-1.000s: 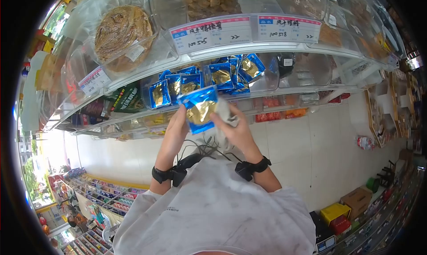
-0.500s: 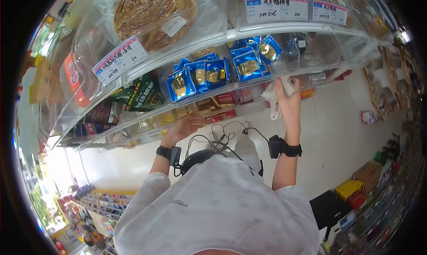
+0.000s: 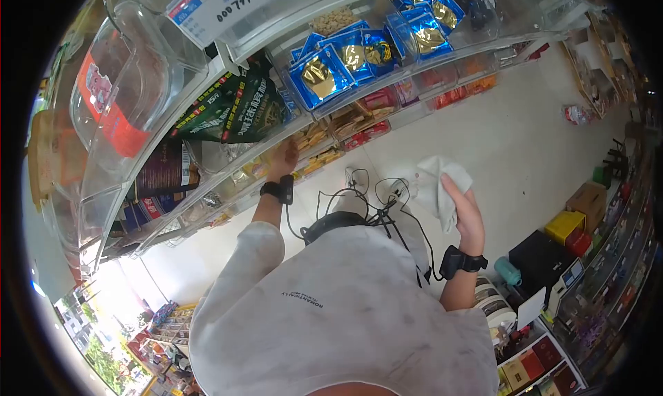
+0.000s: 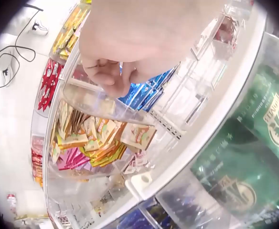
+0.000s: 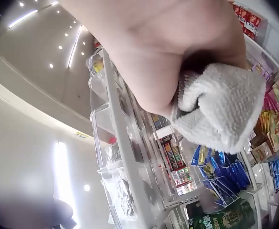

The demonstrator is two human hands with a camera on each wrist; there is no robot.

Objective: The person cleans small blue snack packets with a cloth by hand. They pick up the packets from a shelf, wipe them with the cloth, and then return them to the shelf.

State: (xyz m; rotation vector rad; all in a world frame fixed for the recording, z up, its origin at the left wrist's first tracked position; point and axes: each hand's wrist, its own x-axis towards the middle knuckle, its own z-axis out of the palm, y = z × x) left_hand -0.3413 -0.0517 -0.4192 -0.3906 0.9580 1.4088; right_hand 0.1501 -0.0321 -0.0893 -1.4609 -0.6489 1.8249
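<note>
My left hand [image 3: 283,159] is at the lower shelf, beneath the green bags [image 3: 238,109]. In the left wrist view that hand [image 4: 139,40] has loosely bent fingers in front of blue packets [image 4: 146,93], with nothing seen in its grasp; whether it touches them is unclear. Yellow-brown sachets [image 4: 99,138] lie in a bin beside it. Out over the floor, my right hand [image 3: 466,215] grips a white cloth [image 3: 442,189]. The fluffy cloth [image 5: 220,107] bulges from under the right hand [image 5: 177,43] in the right wrist view.
Blue-and-gold packets [image 3: 321,77] fill clear bins on the shelf above. Its front edge [image 3: 428,64] curves across the view. Cables [image 3: 383,206] hang before my body. A yellow box [image 3: 565,227] and a carton [image 3: 587,199] stand on the floor at right.
The blue-and-gold packet held between both hands a second ago is no longer in them. My left hand has moved to the lower shelf; my right has moved away to the right with the cloth.
</note>
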